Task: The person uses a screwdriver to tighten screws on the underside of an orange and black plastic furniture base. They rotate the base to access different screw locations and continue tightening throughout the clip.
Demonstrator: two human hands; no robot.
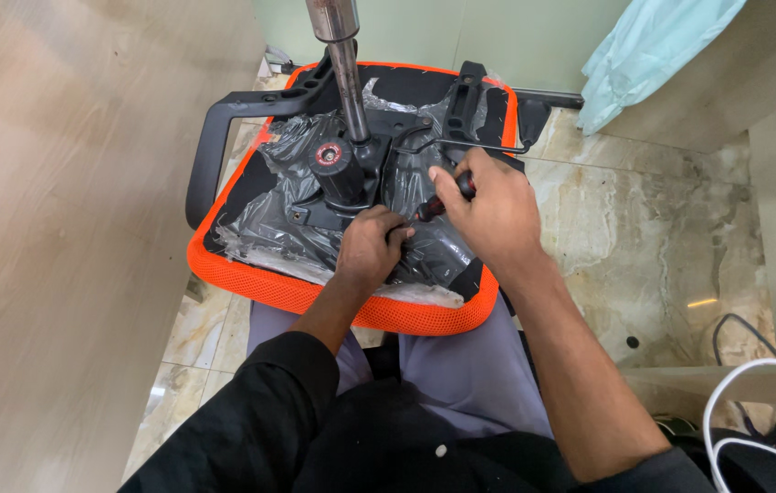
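An upturned office chair seat [251, 278] with an orange mesh rim rests across my lap, its black underside wrapped in crinkled clear plastic. A metal gas-lift column [348, 73] rises from the black tilt mechanism [344, 173] at its centre. My right hand [493, 210] is shut on a screwdriver with a red-and-black handle [447, 196], angled down toward the mechanism plate. My left hand [372, 246] rests on the plate by the tool's tip, fingers curled; the tip itself is hidden.
A black armrest [219, 137] loops up at the seat's left side, another bracket [466, 91] at the far right. Marble floor tiles lie to the right, a wooden panel to the left. A white cable [753, 402] curls at lower right. A pale blue sheet [653, 46] hangs behind.
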